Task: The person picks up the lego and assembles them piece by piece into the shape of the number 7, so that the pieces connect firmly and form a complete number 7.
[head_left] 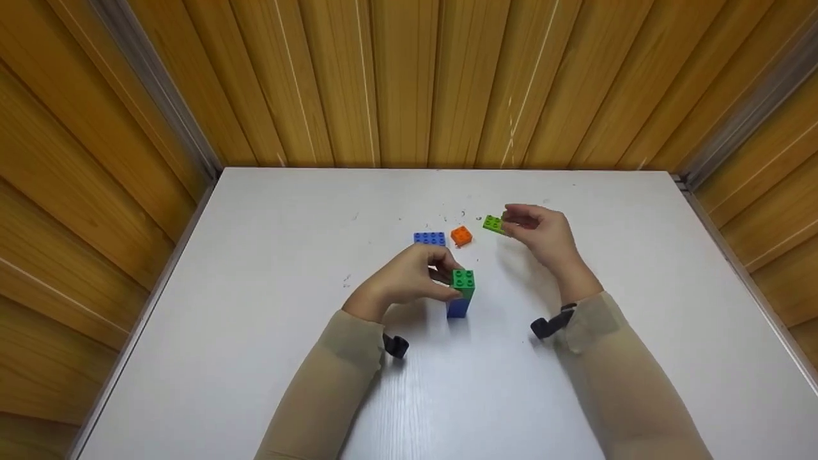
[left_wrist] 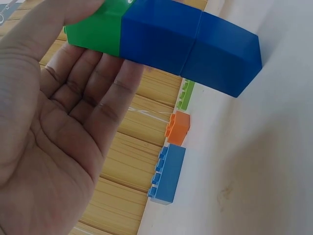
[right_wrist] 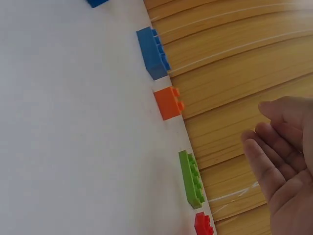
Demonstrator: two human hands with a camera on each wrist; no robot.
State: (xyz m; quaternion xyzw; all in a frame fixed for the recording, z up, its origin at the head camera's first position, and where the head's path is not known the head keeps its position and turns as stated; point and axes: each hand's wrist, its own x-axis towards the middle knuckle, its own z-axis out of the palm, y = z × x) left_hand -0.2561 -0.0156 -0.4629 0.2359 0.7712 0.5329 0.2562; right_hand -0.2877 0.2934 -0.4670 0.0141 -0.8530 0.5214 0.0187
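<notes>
My left hand (head_left: 415, 275) grips an upright tower of toy building bricks between thumb and fingers. A green brick (head_left: 463, 280) forms the top, with two blue bricks (left_wrist: 188, 41) below it. I cannot tell whether the tower's foot touches the table. Nothing is held in my right hand (head_left: 540, 233), whose fingers are loosely bent above the table. In the head view it partly covers a flat lime-green brick (head_left: 493, 223); the right wrist view shows a space between that lime brick and the fingers.
Beyond the left hand lie a long blue brick (head_left: 429, 237) and a small orange brick (head_left: 461, 236). A red brick (right_wrist: 203, 223) sits past the lime one. The white table (head_left: 287, 217) is bordered by wood-patterned walls (head_left: 402, 83) at the back and sides.
</notes>
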